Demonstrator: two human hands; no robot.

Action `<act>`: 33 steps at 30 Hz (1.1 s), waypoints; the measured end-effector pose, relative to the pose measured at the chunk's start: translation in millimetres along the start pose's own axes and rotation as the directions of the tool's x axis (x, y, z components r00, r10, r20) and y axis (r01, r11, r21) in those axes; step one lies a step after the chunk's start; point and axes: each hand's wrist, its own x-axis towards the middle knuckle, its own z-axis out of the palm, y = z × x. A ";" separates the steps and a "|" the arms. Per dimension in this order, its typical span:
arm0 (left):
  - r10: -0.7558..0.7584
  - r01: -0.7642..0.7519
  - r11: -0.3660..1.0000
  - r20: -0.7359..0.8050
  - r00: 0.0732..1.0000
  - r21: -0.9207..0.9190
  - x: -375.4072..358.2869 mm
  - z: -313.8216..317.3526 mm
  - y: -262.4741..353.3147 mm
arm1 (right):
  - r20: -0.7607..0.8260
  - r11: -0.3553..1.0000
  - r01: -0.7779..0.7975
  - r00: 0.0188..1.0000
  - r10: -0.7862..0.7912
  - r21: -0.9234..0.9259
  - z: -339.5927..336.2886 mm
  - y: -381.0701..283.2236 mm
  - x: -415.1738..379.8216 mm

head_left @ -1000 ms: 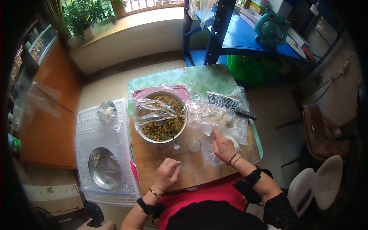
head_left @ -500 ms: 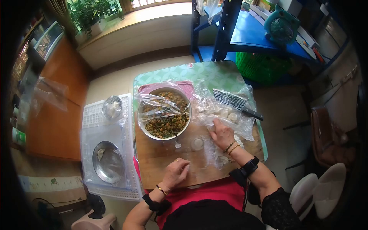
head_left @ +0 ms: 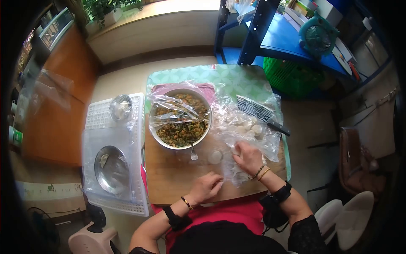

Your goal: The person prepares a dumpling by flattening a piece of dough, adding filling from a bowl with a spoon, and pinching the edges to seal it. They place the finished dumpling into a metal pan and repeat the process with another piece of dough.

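Note:
My right hand [head_left: 248, 158] is closed, fingertips bunched at the near edge of a clear plastic sheet [head_left: 268, 148]; what they pinch is hidden. Beneath that plastic, beyond the hand, lie several pale round dough pieces [head_left: 244, 128]. My left hand [head_left: 207, 187] hovers low by the board's near edge, its fingers curled in; I cannot tell whether anything is inside. A small clear round glass or lid [head_left: 215, 157] rests between the hands on the wooden board [head_left: 169, 178]. Left of it, a large metal bowl [head_left: 154, 134] of chopped filling is partly covered with plastic film, a spoon handle [head_left: 194, 155] sticking out.
A cleaver with a black handle [head_left: 278, 128] lies on the plastic at the right. To the left, a white crate [head_left: 142, 169] bears a metal plate [head_left: 99, 173] with one dumpling [head_left: 104, 159] and a small bagged bowl [head_left: 121, 108]. A blue shelf [head_left: 279, 36] stands behind.
My right hand has drawn back from the dough pieces toward me. My left hand has moved right along the board's near edge. The view has shifted slightly.

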 end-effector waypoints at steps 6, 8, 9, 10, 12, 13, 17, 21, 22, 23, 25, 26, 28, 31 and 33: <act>-0.063 0.074 0.991 -0.098 0.993 0.112 -12.7 -4.6 -11.9 | 0.155 0.994 0.105 0.983 -0.101 -0.016 13.2 -4.9 -22.3; -0.065 0.079 0.988 -0.103 0.993 0.132 -10.0 -2.7 -10.0 | 0.145 0.995 0.095 0.985 -0.097 0.021 1.3 -12.8 -22.5; -0.060 0.082 0.984 -0.137 0.989 0.158 -6.8 0.3 -7.8 | 0.094 0.990 0.119 0.988 -0.126 0.077 -3.4 -18.7 -20.5; -0.054 0.084 0.980 -0.168 0.984 0.181 -3.4 3.9 -5.6 | 0.039 0.981 0.144 0.988 -0.150 0.130 -7.9 -24.6 -17.8; -0.044 0.079 0.970 -0.156 0.987 0.230 3.1 13.0 -5.4 | 0.001 0.974 0.203 0.979 -0.204 0.105 -12.6 -38.5 -6.2; -0.035 0.078 0.956 -0.152 0.988 0.284 5.1 17.6 -6.2 | 0.029 0.968 0.223 0.973 -0.228 0.116 -12.8 -45.9 0.3; -0.043 0.078 0.953 -0.124 0.991 0.293 9.5 28.1 -11.6 | 0.216 0.969 0.246 0.945 -0.248 0.033 3.5 -51.6 25.3; -0.055 0.106 0.931 -0.152 0.987 0.350 14.3 29.7 -8.7 | 0.140 0.972 0.234 0.961 -0.237 0.033 15.1 -38.8 30.8; -0.065 0.120 0.928 -0.163 0.984 0.352 18.7 26.8 -3.4 | 0.138 0.971 0.236 0.961 -0.238 0.036 11.8 -34.9 30.5; -0.074 0.133 0.926 -0.173 0.982 0.354 23.5 24.4 -0.6 | -0.015 0.961 0.237 0.971 -0.237 0.143 4.9 -30.7 29.9; -0.049 0.109 0.916 -0.162 0.986 0.387 31.4 24.0 -0.2 | -0.097 0.945 0.076 0.994 -0.048 0.318 -23.0 -30.9 21.7; -0.025 0.086 0.906 -0.149 0.989 0.415 35.1 24.7 0.6 | -0.098 0.945 0.072 0.994 -0.042 0.319 -29.7 -25.7 15.7; -0.031 0.076 0.909 -0.114 0.993 0.411 45.5 26.9 -0.9 | 0.055 0.405 -0.163 0.962 0.266 0.900 -38.9 -12.7 -0.2; -0.038 0.054 0.910 -0.047 0.998 0.411 55.0 28.5 -1.0 | 0.174 -0.004 -0.179 0.953 0.248 0.984 -45.7 14.7 -29.8; -0.024 0.003 0.905 0.044 0.999 0.426 53.7 22.7 -1.4 | 0.212 -0.197 -0.162 0.941 0.264 0.967 -37.2 25.6 -50.2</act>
